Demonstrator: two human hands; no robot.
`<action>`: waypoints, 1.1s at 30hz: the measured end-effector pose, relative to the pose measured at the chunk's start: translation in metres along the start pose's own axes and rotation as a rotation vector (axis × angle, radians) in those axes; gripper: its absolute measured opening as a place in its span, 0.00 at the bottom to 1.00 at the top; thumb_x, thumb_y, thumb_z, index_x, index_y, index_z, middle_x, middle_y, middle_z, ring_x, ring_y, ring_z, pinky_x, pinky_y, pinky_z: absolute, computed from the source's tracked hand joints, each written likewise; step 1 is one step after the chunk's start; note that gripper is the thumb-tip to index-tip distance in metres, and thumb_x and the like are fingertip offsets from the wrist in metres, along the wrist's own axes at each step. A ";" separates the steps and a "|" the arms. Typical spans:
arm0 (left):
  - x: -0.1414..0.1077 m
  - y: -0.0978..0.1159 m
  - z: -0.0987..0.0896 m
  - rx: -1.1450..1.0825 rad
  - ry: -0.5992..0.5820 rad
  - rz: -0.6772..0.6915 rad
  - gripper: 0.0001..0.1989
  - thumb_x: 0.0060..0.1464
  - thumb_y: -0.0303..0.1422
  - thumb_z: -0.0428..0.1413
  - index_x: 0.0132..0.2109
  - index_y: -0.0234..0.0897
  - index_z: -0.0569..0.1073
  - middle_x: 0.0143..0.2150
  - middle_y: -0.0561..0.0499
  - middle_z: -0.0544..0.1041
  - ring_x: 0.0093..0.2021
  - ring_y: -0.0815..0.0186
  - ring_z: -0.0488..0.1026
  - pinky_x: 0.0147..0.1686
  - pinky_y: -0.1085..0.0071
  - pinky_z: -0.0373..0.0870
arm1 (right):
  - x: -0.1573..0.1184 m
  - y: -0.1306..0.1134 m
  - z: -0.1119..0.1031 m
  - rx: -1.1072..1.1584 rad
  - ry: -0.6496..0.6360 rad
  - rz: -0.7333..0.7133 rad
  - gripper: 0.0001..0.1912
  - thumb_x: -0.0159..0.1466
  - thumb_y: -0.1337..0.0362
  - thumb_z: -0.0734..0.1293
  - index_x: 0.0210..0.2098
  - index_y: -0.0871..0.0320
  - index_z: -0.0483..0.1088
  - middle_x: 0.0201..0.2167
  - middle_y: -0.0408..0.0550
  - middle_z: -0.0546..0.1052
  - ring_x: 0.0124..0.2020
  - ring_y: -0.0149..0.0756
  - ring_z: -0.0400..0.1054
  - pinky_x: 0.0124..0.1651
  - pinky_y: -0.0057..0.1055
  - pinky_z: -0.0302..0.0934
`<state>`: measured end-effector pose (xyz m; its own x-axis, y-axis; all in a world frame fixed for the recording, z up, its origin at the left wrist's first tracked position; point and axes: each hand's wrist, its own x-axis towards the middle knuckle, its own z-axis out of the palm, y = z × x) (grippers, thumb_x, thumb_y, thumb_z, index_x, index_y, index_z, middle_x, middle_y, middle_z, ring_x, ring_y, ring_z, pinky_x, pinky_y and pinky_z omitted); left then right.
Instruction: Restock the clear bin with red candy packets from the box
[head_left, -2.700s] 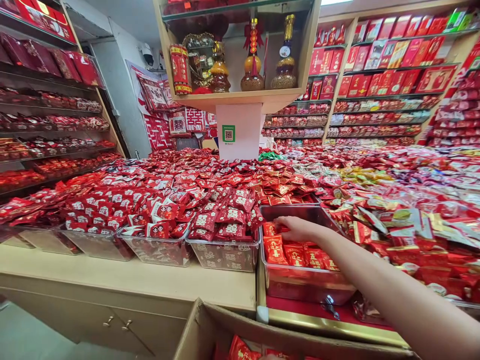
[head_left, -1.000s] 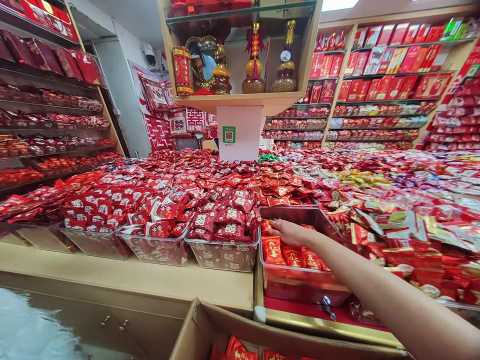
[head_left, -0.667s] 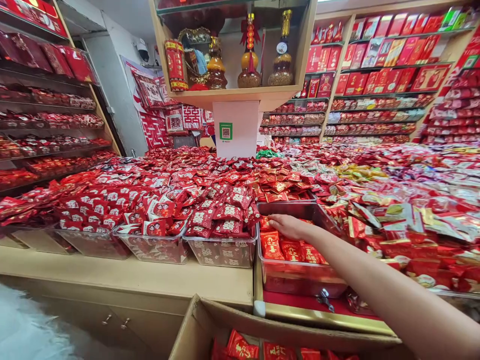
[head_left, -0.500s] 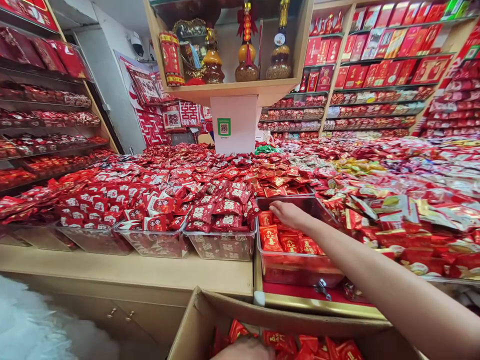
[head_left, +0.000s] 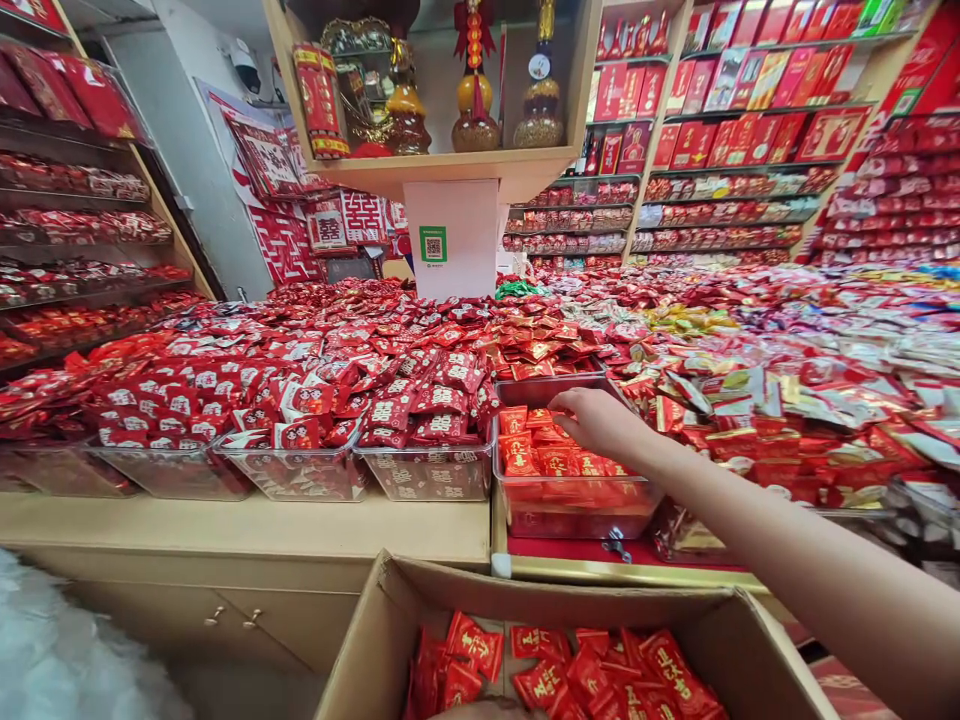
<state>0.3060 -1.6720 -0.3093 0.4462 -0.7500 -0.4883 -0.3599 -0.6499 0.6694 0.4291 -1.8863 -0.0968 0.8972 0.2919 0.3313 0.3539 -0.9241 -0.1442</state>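
My right hand (head_left: 600,428) reaches in from the right over a clear plastic bin (head_left: 577,495). Its fingers curve down at the red packets (head_left: 559,460) with gold print inside; whether they hold one is hidden. Below, a cardboard box (head_left: 570,597) with its top open has similar red packets (head_left: 540,685) in it. Only a sliver of my left hand (head_left: 487,711) shows at the bottom edge, among the packets in the box. Its fingers are out of sight.
Several clear bins (head_left: 292,474) heaped with red packets line the counter (head_left: 247,530) to the left. A display cabinet (head_left: 450,170) stands on a white pillar (head_left: 454,240) behind. White plastic (head_left: 67,640) lies at lower left, and a small key (head_left: 617,546) hangs below the bin.
The view has shifted slightly. My left hand has dropped lower in view, showing more of the box. My right hand has moved a little right over the bin, uncovering more packets.
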 end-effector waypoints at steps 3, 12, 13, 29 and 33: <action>0.017 -0.003 0.015 0.069 0.003 -0.194 0.19 0.39 0.38 0.59 0.40 0.37 0.69 0.45 0.45 0.67 0.44 0.54 0.64 0.40 0.56 0.62 | -0.024 -0.011 0.001 0.109 0.098 -0.026 0.12 0.58 0.64 0.56 0.35 0.59 0.70 0.34 0.49 0.74 0.36 0.36 0.66 0.41 0.29 0.57; 0.029 0.004 0.024 0.043 0.066 -0.351 0.18 0.31 0.32 0.56 0.36 0.40 0.70 0.29 0.54 0.70 0.27 0.64 0.65 0.27 0.70 0.63 | -0.147 -0.059 0.025 0.367 0.027 -0.416 0.11 0.58 0.69 0.57 0.40 0.54 0.65 0.25 0.48 0.70 0.26 0.33 0.62 0.27 0.31 0.57; 0.029 0.007 0.023 0.027 0.075 -0.360 0.22 0.30 0.32 0.57 0.40 0.40 0.69 0.30 0.54 0.71 0.27 0.65 0.65 0.26 0.71 0.63 | -0.155 -0.057 0.032 0.372 0.031 -0.393 0.11 0.58 0.70 0.57 0.40 0.55 0.65 0.24 0.48 0.70 0.25 0.33 0.62 0.26 0.30 0.57; -0.031 0.096 -0.070 -0.480 0.405 0.066 0.14 0.51 0.39 0.48 0.41 0.35 0.67 0.31 0.53 0.70 0.30 0.70 0.66 0.30 0.76 0.63 | -0.172 -0.041 0.056 0.901 -0.146 0.159 0.12 0.58 0.58 0.59 0.37 0.57 0.67 0.33 0.48 0.73 0.34 0.35 0.66 0.36 0.31 0.61; -0.035 0.103 -0.074 -0.818 0.617 0.229 0.09 0.48 0.35 0.53 0.35 0.33 0.67 0.28 0.55 0.67 0.28 0.74 0.63 0.29 0.79 0.62 | -0.164 -0.052 0.052 1.371 -0.213 0.440 0.17 0.54 0.55 0.63 0.39 0.57 0.60 0.25 0.43 0.71 0.22 0.29 0.65 0.25 0.28 0.61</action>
<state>0.3138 -1.7032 -0.1821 0.8605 -0.5022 -0.0860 0.0723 -0.0468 0.9963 0.2777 -1.8735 -0.1919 0.9756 0.1961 -0.0983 -0.0951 -0.0259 -0.9951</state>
